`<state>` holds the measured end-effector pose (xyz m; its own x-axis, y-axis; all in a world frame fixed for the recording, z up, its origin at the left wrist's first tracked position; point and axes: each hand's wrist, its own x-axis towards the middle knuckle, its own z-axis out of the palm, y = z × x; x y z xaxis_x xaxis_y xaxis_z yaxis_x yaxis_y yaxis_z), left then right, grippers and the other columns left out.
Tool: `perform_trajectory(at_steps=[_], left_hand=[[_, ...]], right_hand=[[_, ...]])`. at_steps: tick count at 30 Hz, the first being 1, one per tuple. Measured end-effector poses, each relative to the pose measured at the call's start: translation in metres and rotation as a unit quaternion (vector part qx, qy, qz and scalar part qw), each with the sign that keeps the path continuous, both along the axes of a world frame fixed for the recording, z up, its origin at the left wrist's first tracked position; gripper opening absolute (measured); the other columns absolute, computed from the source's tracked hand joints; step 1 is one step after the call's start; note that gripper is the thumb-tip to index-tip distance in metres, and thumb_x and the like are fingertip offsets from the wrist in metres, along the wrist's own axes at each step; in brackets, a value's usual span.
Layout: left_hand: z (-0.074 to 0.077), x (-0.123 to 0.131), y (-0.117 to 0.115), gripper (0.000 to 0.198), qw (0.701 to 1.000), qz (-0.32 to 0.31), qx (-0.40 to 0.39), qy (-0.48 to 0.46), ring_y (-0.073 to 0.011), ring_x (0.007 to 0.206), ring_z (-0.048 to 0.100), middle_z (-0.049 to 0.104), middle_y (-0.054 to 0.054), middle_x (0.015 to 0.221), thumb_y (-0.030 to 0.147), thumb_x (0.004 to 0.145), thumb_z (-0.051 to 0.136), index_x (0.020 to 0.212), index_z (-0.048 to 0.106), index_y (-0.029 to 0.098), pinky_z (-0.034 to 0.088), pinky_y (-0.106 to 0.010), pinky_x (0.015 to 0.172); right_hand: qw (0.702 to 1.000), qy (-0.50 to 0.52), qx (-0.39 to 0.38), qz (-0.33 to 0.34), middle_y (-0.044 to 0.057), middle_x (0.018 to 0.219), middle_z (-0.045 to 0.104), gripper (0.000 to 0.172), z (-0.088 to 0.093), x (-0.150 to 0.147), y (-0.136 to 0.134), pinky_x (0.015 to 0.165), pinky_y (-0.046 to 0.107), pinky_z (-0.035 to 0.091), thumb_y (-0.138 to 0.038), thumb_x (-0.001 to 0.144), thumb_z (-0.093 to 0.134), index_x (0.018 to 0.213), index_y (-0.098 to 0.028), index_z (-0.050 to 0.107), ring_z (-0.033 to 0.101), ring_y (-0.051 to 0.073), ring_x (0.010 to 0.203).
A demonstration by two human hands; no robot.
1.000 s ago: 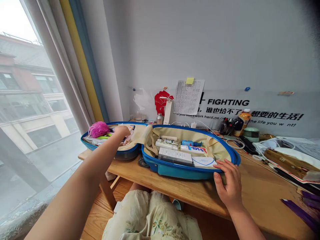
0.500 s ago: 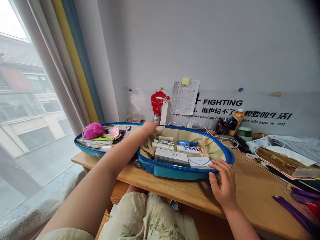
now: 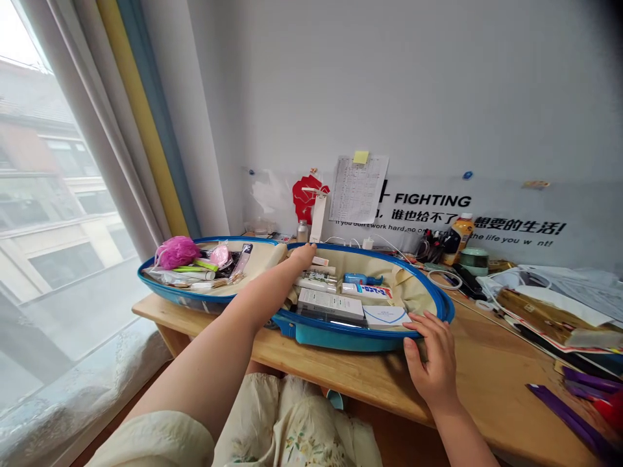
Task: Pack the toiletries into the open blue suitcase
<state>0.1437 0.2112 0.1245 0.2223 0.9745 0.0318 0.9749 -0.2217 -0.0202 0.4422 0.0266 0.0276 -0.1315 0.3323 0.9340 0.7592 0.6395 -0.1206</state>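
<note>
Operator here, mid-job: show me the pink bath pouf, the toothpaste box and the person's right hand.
Pink mesh bath pouf point(image 3: 176, 252): head view, on its middle.
Toothpaste box point(image 3: 366, 291): head view, on its printed front.
Right hand point(image 3: 431, 355): head view, on the back of the hand.

Pale grey wall point(image 3: 389, 84), slogan decal point(image 3: 433, 200); wooden desk point(image 3: 506, 363); curtained window point(image 3: 58, 194) at left, buildings point(image 3: 48, 194) outside.
</note>
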Motion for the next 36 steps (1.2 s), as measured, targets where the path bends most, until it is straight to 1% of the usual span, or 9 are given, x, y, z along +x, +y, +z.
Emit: perform_trajectory(at_steps=[3, 10, 13, 16, 18, 21, 27, 31, 36], left_hand=[[-0.001, -0.003, -0.003, 0.039, 1.0, 0.022, -0.001, -0.007, -0.0223, 0.107, 0.061, 0.059, -0.01, 0.126, 0.038, 0.094, 0.06, 0.126, 0.057, 0.017, 0.055, -0.044, 0.09], [-0.001, 0.0, -0.009, 0.035, 0.999, 0.005, -0.016, -0.036, -0.0217, 0.108, 0.061, 0.059, -0.009, 0.127, 0.037, 0.094, 0.061, 0.123, 0.059, 0.018, 0.054, -0.043, 0.091], [0.009, -0.002, -0.013, 0.033, 0.997, 0.015, 0.029, -0.067, -0.022, 0.111, 0.06, 0.057, -0.01, 0.13, 0.035, 0.095, 0.057, 0.124, 0.059, 0.019, 0.053, -0.044, 0.094], [0.024, -0.017, -0.02, 0.033, 0.988, 0.057, 0.103, -0.097, -0.0195, 0.118, 0.058, 0.051, -0.009, 0.139, 0.026, 0.102, 0.038, 0.128, 0.058, 0.024, 0.049, -0.036, 0.1], [0.033, -0.037, -0.025, 0.04, 0.979, 0.102, 0.144, -0.107, -0.0191, 0.122, 0.056, 0.048, -0.008, 0.141, 0.022, 0.101, 0.03, 0.132, 0.055, 0.027, 0.048, -0.033, 0.101], [0.038, -0.083, -0.037, 0.043, 0.965, 0.172, 0.169, -0.103, -0.0225, 0.125, 0.054, 0.048, -0.01, 0.141, 0.019, 0.097, 0.034, 0.135, 0.054, 0.027, 0.048, -0.035, 0.101], [0.031, -0.197, -0.076, 0.049, 0.955, 0.275, 0.103, -0.028, -0.0301, 0.122, 0.056, 0.058, -0.017, 0.132, 0.011, 0.083, 0.048, 0.13, 0.06, 0.02, 0.05, -0.04, 0.097], [0.025, -0.249, -0.102, 0.04, 0.959, 0.277, 0.048, 0.037, -0.0311, 0.121, 0.056, 0.061, -0.013, 0.13, 0.016, 0.082, 0.053, 0.117, 0.069, 0.025, 0.05, -0.041, 0.095], [0.018, -0.269, -0.113, 0.029, 0.97, 0.226, 0.02, 0.092, -0.0293, 0.127, 0.051, 0.061, -0.011, 0.133, 0.024, 0.082, 0.061, 0.108, 0.072, 0.027, 0.047, -0.04, 0.098]], right_hand=[[1.0, -0.006, 0.005, -0.002, 0.01, 0.111, 0.066, 0.017, 0.0, 0.001, 0.0, 0.104, 0.051, 0.038, -0.029, 0.093, 0.048, 0.106, -0.022, 0.059, 0.055, 0.029, 0.12], [1.0, -0.008, 0.009, -0.005, 0.01, 0.109, 0.066, 0.018, 0.0, 0.001, 0.002, 0.103, 0.052, 0.039, -0.031, 0.094, 0.047, 0.104, -0.022, 0.059, 0.056, 0.029, 0.119], [1.0, -0.007, 0.014, -0.005, 0.01, 0.108, 0.067, 0.018, 0.0, 0.0, 0.003, 0.103, 0.052, 0.039, -0.032, 0.094, 0.047, 0.103, -0.022, 0.059, 0.057, 0.029, 0.118], [1.0, -0.002, 0.016, -0.004, 0.01, 0.107, 0.067, 0.018, -0.001, 0.001, 0.004, 0.103, 0.052, 0.039, -0.032, 0.094, 0.047, 0.102, -0.021, 0.06, 0.057, 0.03, 0.117], [1.0, -0.003, 0.014, -0.004, 0.011, 0.107, 0.067, 0.019, -0.001, 0.001, 0.004, 0.103, 0.053, 0.038, -0.032, 0.094, 0.048, 0.102, -0.021, 0.06, 0.057, 0.03, 0.117], [1.0, -0.006, 0.015, -0.003, 0.01, 0.107, 0.067, 0.019, -0.002, 0.002, 0.005, 0.103, 0.052, 0.038, -0.032, 0.094, 0.047, 0.103, -0.021, 0.06, 0.057, 0.029, 0.116], [1.0, -0.001, 0.013, 0.001, 0.01, 0.106, 0.067, 0.02, -0.002, 0.002, 0.006, 0.103, 0.052, 0.039, -0.035, 0.094, 0.047, 0.102, -0.021, 0.061, 0.056, 0.029, 0.117], [1.0, -0.008, 0.007, -0.004, 0.011, 0.109, 0.067, 0.022, -0.001, 0.003, 0.005, 0.106, 0.052, 0.038, -0.035, 0.094, 0.047, 0.105, -0.021, 0.061, 0.056, 0.03, 0.119], [1.0, -0.001, 0.012, -0.001, 0.011, 0.108, 0.067, 0.022, -0.001, 0.001, 0.004, 0.105, 0.052, 0.039, -0.035, 0.094, 0.047, 0.104, -0.021, 0.061, 0.056, 0.03, 0.119]])
